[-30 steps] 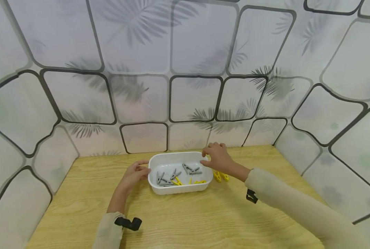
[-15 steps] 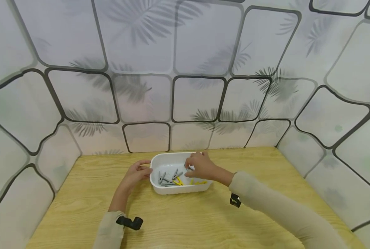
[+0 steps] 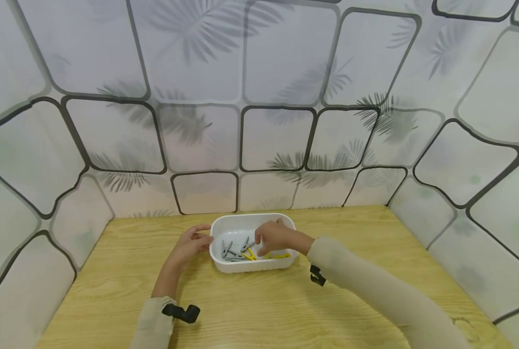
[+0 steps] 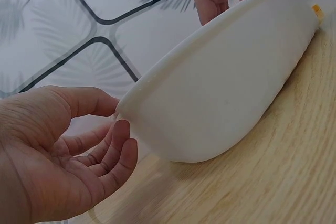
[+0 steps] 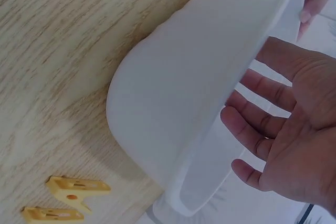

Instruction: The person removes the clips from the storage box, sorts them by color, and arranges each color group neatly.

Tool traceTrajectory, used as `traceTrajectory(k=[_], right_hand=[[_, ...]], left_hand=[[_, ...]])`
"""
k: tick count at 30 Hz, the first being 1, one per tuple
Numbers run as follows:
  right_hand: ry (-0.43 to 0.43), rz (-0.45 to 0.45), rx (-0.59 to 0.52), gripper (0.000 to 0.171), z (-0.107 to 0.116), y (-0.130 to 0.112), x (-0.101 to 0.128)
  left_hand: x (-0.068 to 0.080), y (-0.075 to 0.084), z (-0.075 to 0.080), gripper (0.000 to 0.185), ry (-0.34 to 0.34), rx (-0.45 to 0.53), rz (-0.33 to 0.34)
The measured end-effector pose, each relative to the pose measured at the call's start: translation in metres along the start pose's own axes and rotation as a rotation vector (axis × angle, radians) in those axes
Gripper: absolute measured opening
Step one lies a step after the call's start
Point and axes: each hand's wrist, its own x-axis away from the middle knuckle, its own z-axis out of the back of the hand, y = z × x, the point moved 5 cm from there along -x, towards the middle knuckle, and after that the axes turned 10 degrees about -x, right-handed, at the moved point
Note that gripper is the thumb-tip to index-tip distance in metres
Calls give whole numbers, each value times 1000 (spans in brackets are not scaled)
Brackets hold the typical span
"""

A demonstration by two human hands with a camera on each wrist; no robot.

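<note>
At the lower middle of the head view, a white tub (image 3: 252,264) sits on the wooden worktop (image 3: 251,310), holding grey pegs (image 3: 232,251) and yellow pegs (image 3: 251,254). The left hand (image 3: 189,244) touches the tub's left rim with relaxed fingers, its grip released. The right hand (image 3: 273,237) reaches into the tub, fingers spread and empty in the right wrist view. To pick well, steady the rim and pinch one peg by its body.

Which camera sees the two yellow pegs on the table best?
The right wrist view: both yellow pegs lie in plain sight beside the white tub. The head view hides them behind the right arm; the left wrist view shows only a yellow speck.
</note>
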Motion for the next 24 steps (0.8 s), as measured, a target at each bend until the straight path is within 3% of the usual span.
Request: traceTrajectory(k=[10, 15, 21, 24], right_hand=[[-19, 6, 22, 20, -18, -7, -12], [-3, -11, 62, 18, -21, -9, -16], [-3, -41, 89, 27, -24, -8, -21], [-1, -43, 91, 22, -24, -7, -22]], left_hand=[[1, 0, 0, 50, -3, 15, -16], [1, -1, -1, 50, 3, 14, -8], [0, -2, -2, 50, 12, 6, -2], [1, -1, -2, 50, 15, 2, 2]])
